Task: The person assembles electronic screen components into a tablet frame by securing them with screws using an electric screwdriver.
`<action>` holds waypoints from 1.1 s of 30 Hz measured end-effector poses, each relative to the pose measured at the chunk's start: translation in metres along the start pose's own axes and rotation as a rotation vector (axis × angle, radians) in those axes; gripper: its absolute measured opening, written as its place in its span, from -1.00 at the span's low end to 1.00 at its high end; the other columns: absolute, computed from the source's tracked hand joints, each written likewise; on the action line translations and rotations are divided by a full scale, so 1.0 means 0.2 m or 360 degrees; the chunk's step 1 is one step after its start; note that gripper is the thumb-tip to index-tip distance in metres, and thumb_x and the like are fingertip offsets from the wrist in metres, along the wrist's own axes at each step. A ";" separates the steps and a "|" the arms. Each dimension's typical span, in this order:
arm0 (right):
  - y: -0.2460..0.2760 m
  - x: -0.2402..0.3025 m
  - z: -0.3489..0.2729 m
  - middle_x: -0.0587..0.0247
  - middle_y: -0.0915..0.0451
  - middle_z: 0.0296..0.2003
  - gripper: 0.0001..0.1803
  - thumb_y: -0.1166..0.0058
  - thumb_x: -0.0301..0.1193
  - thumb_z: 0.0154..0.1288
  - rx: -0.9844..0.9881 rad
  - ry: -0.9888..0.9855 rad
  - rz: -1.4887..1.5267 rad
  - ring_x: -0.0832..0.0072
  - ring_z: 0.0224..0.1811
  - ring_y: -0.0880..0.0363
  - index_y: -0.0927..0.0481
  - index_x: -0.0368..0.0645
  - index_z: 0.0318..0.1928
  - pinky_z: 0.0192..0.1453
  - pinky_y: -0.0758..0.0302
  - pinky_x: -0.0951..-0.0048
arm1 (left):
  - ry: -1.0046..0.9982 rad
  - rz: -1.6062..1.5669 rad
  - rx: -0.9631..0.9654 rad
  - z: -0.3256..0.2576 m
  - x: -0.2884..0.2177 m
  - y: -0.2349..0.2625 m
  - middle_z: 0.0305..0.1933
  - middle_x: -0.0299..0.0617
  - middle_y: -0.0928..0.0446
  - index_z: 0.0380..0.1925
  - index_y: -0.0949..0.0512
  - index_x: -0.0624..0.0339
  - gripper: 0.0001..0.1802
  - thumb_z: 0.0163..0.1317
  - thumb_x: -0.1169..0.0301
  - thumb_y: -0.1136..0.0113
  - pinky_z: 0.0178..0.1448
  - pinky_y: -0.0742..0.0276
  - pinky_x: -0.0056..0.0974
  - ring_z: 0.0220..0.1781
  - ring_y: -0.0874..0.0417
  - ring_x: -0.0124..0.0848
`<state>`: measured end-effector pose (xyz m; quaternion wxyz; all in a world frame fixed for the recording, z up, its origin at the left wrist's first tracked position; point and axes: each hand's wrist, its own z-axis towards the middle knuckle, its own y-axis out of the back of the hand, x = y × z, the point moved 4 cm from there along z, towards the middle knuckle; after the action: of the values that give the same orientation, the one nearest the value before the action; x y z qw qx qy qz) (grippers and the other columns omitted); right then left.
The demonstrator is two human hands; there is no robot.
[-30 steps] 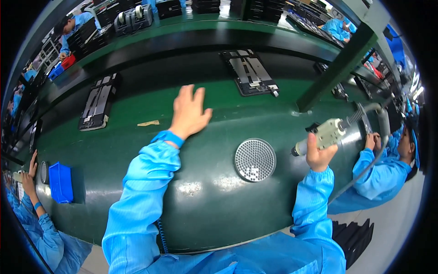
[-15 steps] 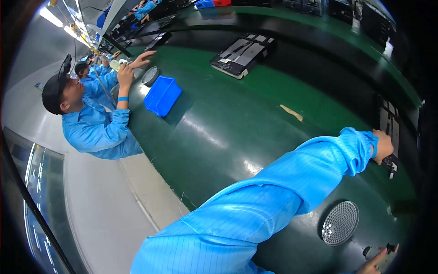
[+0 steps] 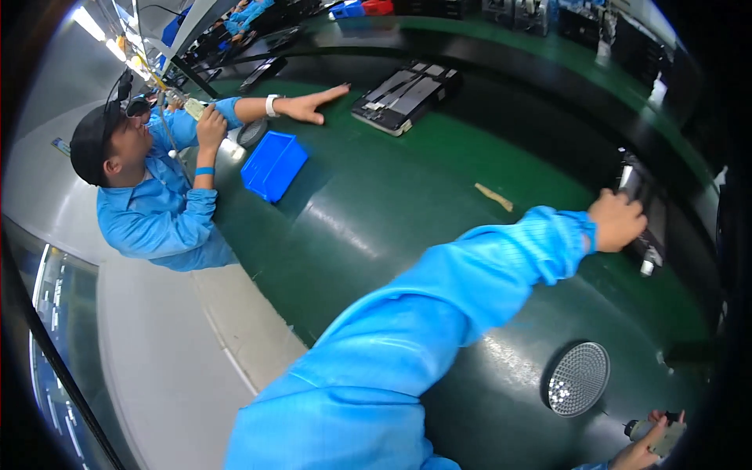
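My left arm reaches across to the right side. At its end my left hand [image 3: 617, 222] has its fingers curled over the near edge of a dark, flat, opened tablet-like device [image 3: 655, 215], whose raised part looks tilted. A bright strip shows along the device, and much of it lies in shadow. At the lower right my right hand [image 3: 644, 448] is wrapped round a grey-green electric screwdriver [image 3: 666, 440] with a dark tip pointing left. Just up and left of it stands a round dish of small dimples [image 3: 580, 379], with shiny bits, probably screws, on one side.
A blue bin [image 3: 274, 166] stands on the green table [image 3: 376, 274] before a co-worker [image 3: 160, 196] in blue, who holds a pale tool and stretches out one hand. Another opened device [image 3: 403, 98] lies at the back. A yellowish strip [image 3: 494, 197] lies mid-table.
My left hand has moved left and slightly up, and the device beneath it has shifted and tilted. The co-worker's far hand has reached out toward the other device. My right hand still holds the screwdriver.
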<state>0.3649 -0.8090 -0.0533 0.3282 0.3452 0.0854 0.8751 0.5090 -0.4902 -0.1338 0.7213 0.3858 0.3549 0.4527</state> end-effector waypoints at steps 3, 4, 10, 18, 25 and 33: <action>0.11 -0.22 -0.05 0.04 -0.56 -0.32 -0.63 -0.12 -0.29 0.29 0.0074 -0.0081 -0.0173 0.31 -0.32 -0.54 -0.49 -0.40 -0.11 -0.20 -0.50 0.34 | -0.0070 0.0094 -0.0320 -0.24 0.02 0.18 -0.07 -0.09 -0.46 -0.19 -0.51 0.11 -0.66 -0.07 0.44 -0.19 -0.25 -0.42 0.05 -0.01 -0.49 0.01; 0.11 -0.34 -0.09 0.11 -0.54 -0.30 -0.61 -0.06 -0.30 0.33 0.0072 -0.0268 0.0017 0.38 -0.29 -0.51 -0.45 -0.37 -0.01 -0.15 -0.47 0.38 | -0.0093 0.0127 -0.0346 -0.32 0.00 0.26 0.01 -0.08 -0.43 -0.16 -0.48 0.12 -0.63 -0.07 0.47 -0.17 -0.21 -0.45 0.04 0.03 -0.47 0.01; 0.06 -0.39 -0.15 0.22 -0.51 -0.23 -0.55 0.06 -0.30 0.42 0.0140 -0.0606 0.0444 0.54 -0.23 -0.46 -0.34 -0.26 0.22 -0.06 -0.41 0.49 | -0.0097 0.0451 -0.0331 -0.90 -0.15 0.76 0.20 -0.08 -0.39 -0.13 -0.49 0.15 -0.65 0.00 0.45 -0.13 -0.10 -0.49 -0.08 0.15 -0.45 -0.06; 0.05 -0.17 -0.13 0.10 -0.56 -0.30 -0.62 -0.03 -0.26 0.35 0.0008 -0.0569 0.0350 0.42 -0.32 -0.52 -0.43 -0.34 -0.03 -0.19 -0.46 0.43 | 0.0164 0.0474 -0.0104 -1.48 -0.47 0.94 0.12 -0.09 -0.47 -0.16 -0.55 0.14 -0.71 0.07 0.41 -0.10 -0.06 -0.49 -0.07 0.14 -0.50 -0.11; -0.02 -0.30 -0.17 0.27 -0.50 -0.24 -0.50 0.05 -0.25 0.42 0.0080 -0.0554 0.0508 0.58 -0.28 -0.45 -0.27 -0.22 0.26 -0.11 -0.38 0.54 | 0.0481 -0.0193 0.0400 -1.68 -0.53 0.96 0.29 0.05 -0.27 0.04 -0.46 0.16 -0.45 -0.07 0.41 -0.23 0.18 -0.34 0.00 0.31 -0.31 0.01; 0.10 -0.18 -0.16 0.29 -0.46 -0.26 -0.47 0.07 -0.20 0.42 0.0060 -0.0597 0.0469 0.59 -0.30 -0.42 -0.23 -0.13 0.30 -0.14 -0.37 0.55 | 0.0256 -0.0216 0.0385 -1.66 -0.58 0.93 0.30 0.01 -0.28 -0.03 -0.48 0.25 -0.56 0.03 0.41 -0.24 0.24 -0.32 0.08 0.36 -0.27 -0.04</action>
<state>0.3537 -0.8444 -0.0887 0.2007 0.5164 -0.0120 0.8324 0.1146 -0.4648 -0.1016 0.6677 0.4076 0.4886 0.3865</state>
